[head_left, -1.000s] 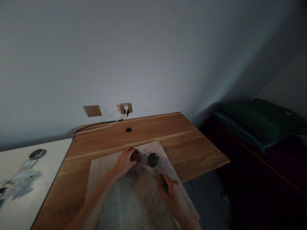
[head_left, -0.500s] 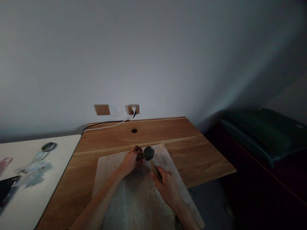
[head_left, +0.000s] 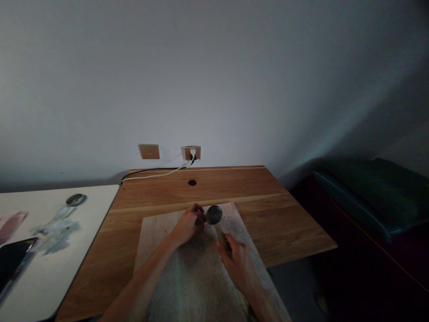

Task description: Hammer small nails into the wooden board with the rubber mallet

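Looks like a home room, prob. a bedroom or study corner: wood bench [head_left: 275,210] w/ cable hole [head_left: 192,182] set against a plain white wall, wall socket [head_left: 192,152] w/ white cable [head_left: 157,174] plugged in, white side table [head_left: 50,255] at left, dark cushion [head_left: 368,192] on low furniture at right.

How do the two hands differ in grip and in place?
The left hand pinches a small dark piece; the right hand wraps around the handle of the hammer. The left hand lies farther from the camera than the right hand. Both are above the pale mat.
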{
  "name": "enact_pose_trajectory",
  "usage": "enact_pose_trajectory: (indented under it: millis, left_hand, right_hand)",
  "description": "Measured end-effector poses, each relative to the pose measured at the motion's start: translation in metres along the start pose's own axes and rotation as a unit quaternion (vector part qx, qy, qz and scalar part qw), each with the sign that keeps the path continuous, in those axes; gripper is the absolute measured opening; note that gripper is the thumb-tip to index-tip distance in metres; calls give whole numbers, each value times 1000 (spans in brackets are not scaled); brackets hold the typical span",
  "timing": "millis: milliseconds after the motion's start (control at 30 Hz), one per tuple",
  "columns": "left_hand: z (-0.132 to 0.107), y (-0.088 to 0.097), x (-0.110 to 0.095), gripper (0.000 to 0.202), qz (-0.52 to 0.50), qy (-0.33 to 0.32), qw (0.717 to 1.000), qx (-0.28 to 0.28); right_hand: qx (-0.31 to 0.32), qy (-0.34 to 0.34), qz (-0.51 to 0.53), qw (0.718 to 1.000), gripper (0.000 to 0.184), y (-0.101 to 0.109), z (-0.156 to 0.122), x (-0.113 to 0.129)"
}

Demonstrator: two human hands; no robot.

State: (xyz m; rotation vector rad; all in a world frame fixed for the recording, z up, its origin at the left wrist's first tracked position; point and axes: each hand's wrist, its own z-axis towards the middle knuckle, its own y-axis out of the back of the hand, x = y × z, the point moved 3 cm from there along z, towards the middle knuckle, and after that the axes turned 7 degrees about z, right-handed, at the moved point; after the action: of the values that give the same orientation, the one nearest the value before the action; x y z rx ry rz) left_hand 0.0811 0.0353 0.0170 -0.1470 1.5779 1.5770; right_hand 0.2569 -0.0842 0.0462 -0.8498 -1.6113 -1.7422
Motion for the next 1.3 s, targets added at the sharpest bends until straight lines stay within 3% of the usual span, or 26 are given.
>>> enact_pose_trajectory:
  millis: [367, 533, 667, 833, 1167, 1300]
  left_hand:
    - [2, -6, 4, 23, -27, 1, 1000, -10]
    - [-4, 9, -7, 33, -9, -8, 1000, -28]
    - [-21, 31, -22, 19, 83, -43, 995, 45]
    - [-45, 45, -34, 10, 155, -20, 975, 155]
    - [-41, 36, -44, 17, 193, 28, 960, 199]
    - [-36, 39, -41, 16, 182, 19, 967, 177]
  right_hand:
    - [-4, -12, 6, 1000, 32, -2, -10, -6]
    - [8, -25, 27, 999, 32, 5, -26, -11]
    - [-8, -26, 7, 1000, 34, 4, -35, -20]
    - [-45, -31, -22, 998, 46, -6, -39, -35]
    - [-44, -7, -17, 999, 56, -9, -40, -37]
    - [-48, -3, -14, 999, 51, -8, -40, -39]
